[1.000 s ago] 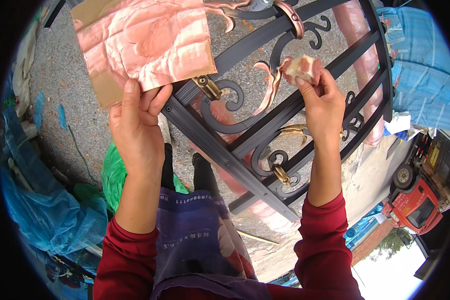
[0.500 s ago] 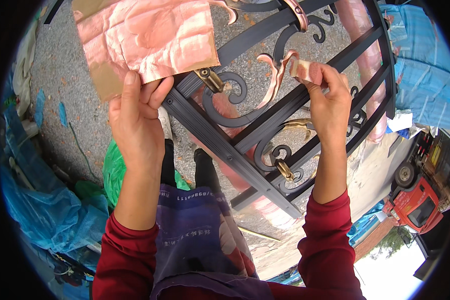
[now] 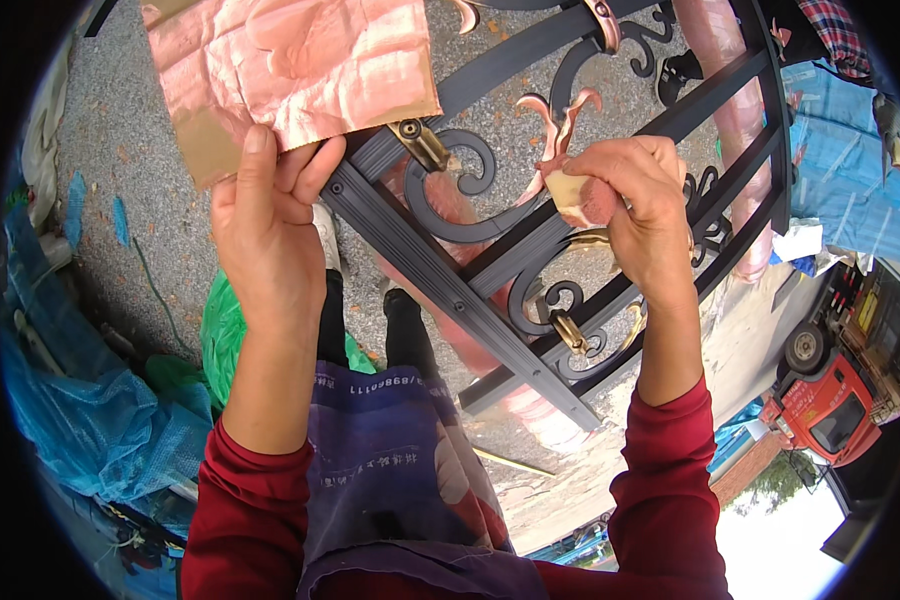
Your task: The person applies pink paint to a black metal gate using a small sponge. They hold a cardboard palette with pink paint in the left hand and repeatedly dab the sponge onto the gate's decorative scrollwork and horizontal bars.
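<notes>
My left hand (image 3: 270, 225) pinches the lower edge of a pink, copper-toned sheet (image 3: 290, 65) with brown borders, thumb on top and fingers beneath. My right hand (image 3: 650, 205) grips a small yellowish sponge (image 3: 573, 192) stained pink. The sponge is at the lower stem of a leaf ornament (image 3: 555, 120) whose curled tips are copper pink; whether it presses there is hard to tell. This ornament belongs to a black metal gate panel (image 3: 457, 312) with scrolls and slanting bars. Beside the sheet's corner sits a bronze-coloured collar (image 3: 420, 145) on a scroll.
Pink-wrapped tubing (image 3: 715, 60) lies under the panel. A person's plaid sleeve (image 3: 838, 35) and dark shoe (image 3: 673, 78) show at the upper right. Blue sheeting (image 3: 100, 420) and a green bag (image 3: 232, 335) lie on the left. A red truck (image 3: 830, 415) stands at the right.
My right hand has brought the sponge down and slightly left, from the leaf's upper tip to its stem. My left hand and the sheet barely shift. Another person has come in at the upper right.
</notes>
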`<state>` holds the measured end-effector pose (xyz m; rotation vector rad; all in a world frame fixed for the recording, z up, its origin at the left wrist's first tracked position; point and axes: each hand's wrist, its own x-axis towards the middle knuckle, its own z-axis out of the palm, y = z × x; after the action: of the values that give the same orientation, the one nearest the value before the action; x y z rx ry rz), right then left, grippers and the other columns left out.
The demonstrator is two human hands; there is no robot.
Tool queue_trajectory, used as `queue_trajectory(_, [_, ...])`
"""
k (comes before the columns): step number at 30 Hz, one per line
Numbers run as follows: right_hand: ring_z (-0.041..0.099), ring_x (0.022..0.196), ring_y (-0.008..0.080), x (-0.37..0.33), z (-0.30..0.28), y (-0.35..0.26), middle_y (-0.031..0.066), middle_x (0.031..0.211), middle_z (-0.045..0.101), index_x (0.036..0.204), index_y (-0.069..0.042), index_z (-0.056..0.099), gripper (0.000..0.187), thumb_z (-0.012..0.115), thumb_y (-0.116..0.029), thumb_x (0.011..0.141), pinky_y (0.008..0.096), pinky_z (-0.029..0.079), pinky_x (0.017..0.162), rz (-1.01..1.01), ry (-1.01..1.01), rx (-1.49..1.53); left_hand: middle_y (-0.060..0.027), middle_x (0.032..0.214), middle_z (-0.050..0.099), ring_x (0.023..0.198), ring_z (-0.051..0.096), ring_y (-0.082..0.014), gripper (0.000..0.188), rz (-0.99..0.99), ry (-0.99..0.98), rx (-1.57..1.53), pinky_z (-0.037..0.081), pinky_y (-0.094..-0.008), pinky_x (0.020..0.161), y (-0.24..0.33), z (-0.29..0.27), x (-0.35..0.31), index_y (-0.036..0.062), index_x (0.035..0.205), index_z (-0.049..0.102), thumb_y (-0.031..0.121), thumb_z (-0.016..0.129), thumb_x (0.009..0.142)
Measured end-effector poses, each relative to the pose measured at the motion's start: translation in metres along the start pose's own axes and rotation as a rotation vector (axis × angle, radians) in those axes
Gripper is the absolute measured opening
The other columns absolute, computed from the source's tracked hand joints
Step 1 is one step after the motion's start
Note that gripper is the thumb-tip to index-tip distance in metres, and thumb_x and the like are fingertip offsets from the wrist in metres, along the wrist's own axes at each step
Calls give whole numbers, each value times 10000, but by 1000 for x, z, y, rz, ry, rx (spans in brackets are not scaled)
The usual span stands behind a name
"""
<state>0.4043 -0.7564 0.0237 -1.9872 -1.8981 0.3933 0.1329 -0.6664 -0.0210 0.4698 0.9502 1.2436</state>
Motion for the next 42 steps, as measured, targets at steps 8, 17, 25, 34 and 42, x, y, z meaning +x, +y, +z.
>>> queue_trajectory(8, [537, 885, 255, 8, -4, -22, 12, 931, 671, 951, -113, 712, 284, 639, 51, 732, 358, 359, 882, -52, -79, -33, -109, 1023, 686, 922, 716, -223, 171, 9, -35, -5, 613, -383, 858, 0, -3, 1, -30, 1077, 600, 119, 540, 1018])
queue_trajectory(17, [528, 857, 271, 16, -7, -28, 34, 920, 647, 965, -90, 699, 288, 637, 59, 726, 376, 362, 859, -63, -81, -96, -115, 1058, 686, 950, 714, -223, 191, 9, -75, -33, 617, -371, 849, -2, -7, 1, -40, 1104, 597, 121, 541, 1015])
queue_trajectory(25, [535, 867, 274, 39, -11, -24, 25, 913, 646, 982, -123, 710, 328, 629, 68, 728, 378, 363, 846, -92, -5, -180, -119, 1067, 685, 967, 711, -232, 202, -27, -28, -36, 611, -381, 863, 2, 1, -1, -42, 1104, 601, 129, 538, 1018])
queue_trajectory(34, [563, 884, 260, 50, -3, -25, 60, 969, 670, 1018, -72, 693, 279, 629, 44, 772, 362, 404, 855, -19, 138, -103, -137, 1103, 676, 1005, 701, -259, 227, -4, -24, -131, 597, -406, 899, 22, -11, -5, -55, 1107, 597, 143, 524, 1025])
queue_trajectory(42, [594, 918, 218, 26, 32, -78, 100, 1011, 653, 1070, 19, 648, 274, 713, 6, 804, 327, 443, 925, 341, 106, 500, -135, 1060, 695, 969, 711, -241, 238, 18, 38, -84, 604, -392, 882, 35, -23, -3, -54, 1042, 632, 160, 527, 1027])
